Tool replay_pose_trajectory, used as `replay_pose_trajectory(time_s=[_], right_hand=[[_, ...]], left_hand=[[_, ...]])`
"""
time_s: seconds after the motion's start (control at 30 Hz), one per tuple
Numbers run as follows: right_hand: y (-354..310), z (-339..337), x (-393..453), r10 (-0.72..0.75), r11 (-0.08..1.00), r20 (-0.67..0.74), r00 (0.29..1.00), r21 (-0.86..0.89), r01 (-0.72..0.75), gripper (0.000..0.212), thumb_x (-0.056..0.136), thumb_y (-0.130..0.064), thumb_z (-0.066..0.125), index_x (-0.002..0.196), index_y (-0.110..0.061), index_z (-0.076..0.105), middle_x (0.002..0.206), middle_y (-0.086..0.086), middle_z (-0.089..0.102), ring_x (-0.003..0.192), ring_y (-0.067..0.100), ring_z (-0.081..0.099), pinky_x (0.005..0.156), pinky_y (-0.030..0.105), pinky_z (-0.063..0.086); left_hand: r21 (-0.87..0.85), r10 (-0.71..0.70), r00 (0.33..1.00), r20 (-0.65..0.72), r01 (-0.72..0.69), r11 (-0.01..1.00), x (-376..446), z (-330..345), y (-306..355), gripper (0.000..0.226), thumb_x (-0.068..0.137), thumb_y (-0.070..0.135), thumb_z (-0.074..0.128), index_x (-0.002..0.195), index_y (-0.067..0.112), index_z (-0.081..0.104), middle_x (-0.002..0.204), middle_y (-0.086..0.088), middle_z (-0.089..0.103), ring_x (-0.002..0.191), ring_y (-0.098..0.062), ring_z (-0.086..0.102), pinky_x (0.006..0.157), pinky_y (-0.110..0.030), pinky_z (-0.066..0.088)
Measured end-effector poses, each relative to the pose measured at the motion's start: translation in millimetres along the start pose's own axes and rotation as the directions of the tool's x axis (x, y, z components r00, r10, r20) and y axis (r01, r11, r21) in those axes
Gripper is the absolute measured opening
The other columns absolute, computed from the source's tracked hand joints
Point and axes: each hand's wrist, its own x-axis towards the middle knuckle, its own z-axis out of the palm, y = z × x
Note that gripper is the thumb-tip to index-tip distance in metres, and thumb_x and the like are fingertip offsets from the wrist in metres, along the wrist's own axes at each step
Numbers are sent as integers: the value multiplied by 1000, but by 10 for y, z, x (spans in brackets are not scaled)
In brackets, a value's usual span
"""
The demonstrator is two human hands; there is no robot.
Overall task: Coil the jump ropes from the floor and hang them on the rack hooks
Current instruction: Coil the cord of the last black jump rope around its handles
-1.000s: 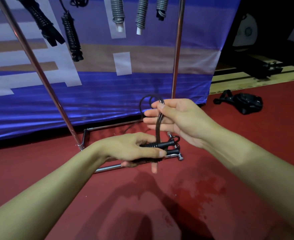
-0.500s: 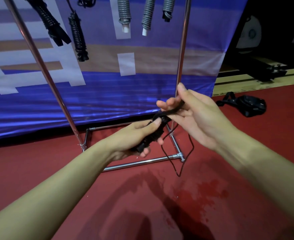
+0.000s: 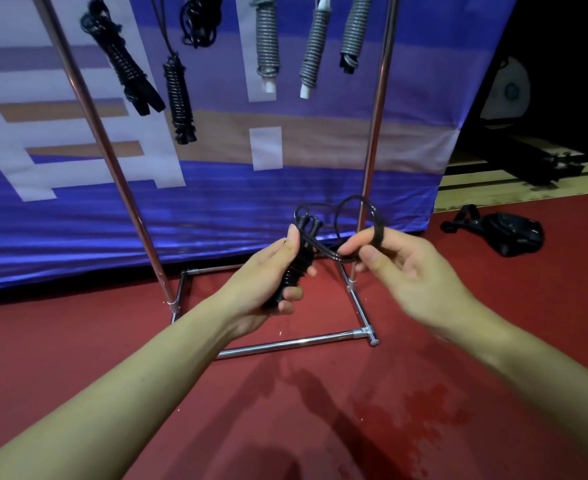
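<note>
Rope (image 3: 323, 249) spans both hands before the rack (image 3: 372, 140): left hand (image 3: 268, 271) grips the 2 handles (image 3: 294, 263), right hand (image 3: 400, 261) pinches the loop. Each wrap should probably stay snug, leaving a loop to hang.

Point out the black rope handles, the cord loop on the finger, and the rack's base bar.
black rope handles (image 3: 296, 263), head view, on the coil-wrapped grip.
cord loop (image 3: 378, 233), head view, where it wraps the finger.
base bar (image 3: 285, 344), head view, mid-length of the front floor tube.

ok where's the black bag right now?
Head view, right side: the black bag lies on the red floor, beyond the right hand, just past the blue banner edge.
</note>
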Motion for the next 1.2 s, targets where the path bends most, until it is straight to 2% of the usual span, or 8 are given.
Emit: replay_pose_trajectory(time_s=[0.13,0.27,0.37,0.5,0.7,0.87,1.0,1.2], right_hand=[[4,-74,-1,-73,997,71,995,11,73,20,102,3,52,104,-14,62,100,-3,69,95,15,69,85,25,55],[80,-148,-17,-8,1000,135,991,-22,12,13,101,1,54,100,-10,59,97,-2,70,92,29,67,87,29,54],[127,-179,-19,60,998,140,988,5,-62,8,101,-12,59,102,-6,54,98,0,73,90,28,68,90,34,56],[170,-155,-20,198,960,43,979,193,-202,13,95,-14,60,99,-8,49,94,6,74,79,17,66,85,29,57],[145,-109,35,447,661,0,895,674,-330,10,97,-1,55,96,-11,52,87,10,66,69,15,61,70,29,60],[107,-121,100,541,667,-119,832,664,-339,13,105,-20,54,97,-13,61,92,7,77,71,14,66,64,24,56],[66,-187,148,631,487,-65,773,809,-329,21,106,-26,52,86,-20,56,96,2,79,70,11,72,64,26,56],[250,-134,53,678,535,83,730,625,-568,16,108,-16,48,104,-9,62,107,18,72,77,20,75,60,26,58]], left_hand=[[-13,-20,999,46,21,1000,-29,34,31,54,97,67,45,117,18,57,87,0,57,51,-9,31,41,-18,27],[-12,-59,997,43,60,998,-53,15,87,61,94,73,43,105,15,57,80,-1,58,48,-10,28,38,-18,25],[-6,-71,996,45,71,997,-48,11,77,45,104,60,41,106,16,53,76,-1,55,44,-10,26,36,-17,23],[43,-15,998,57,13,999,-59,7,96,38,109,45,32,99,15,52,77,-5,56,43,-12,26,36,-17,23],[223,90,996,-20,-83,971,-97,80,70,37,111,32,33,99,7,58,78,-8,67,40,-16,30,41,-18,26],[308,97,994,41,-105,946,-109,107,32,34,110,30,37,90,11,57,84,-18,70,40,-16,31,40,-19,29],[342,85,993,81,-108,933,-122,131,16,34,111,32,39,93,9,58,85,-18,70,39,-16,33,39,-19,29],[170,134,990,43,-140,976,-96,74,57,46,108,40,41,90,1,58,66,-3,64,37,-14,31,38,-17,26]])
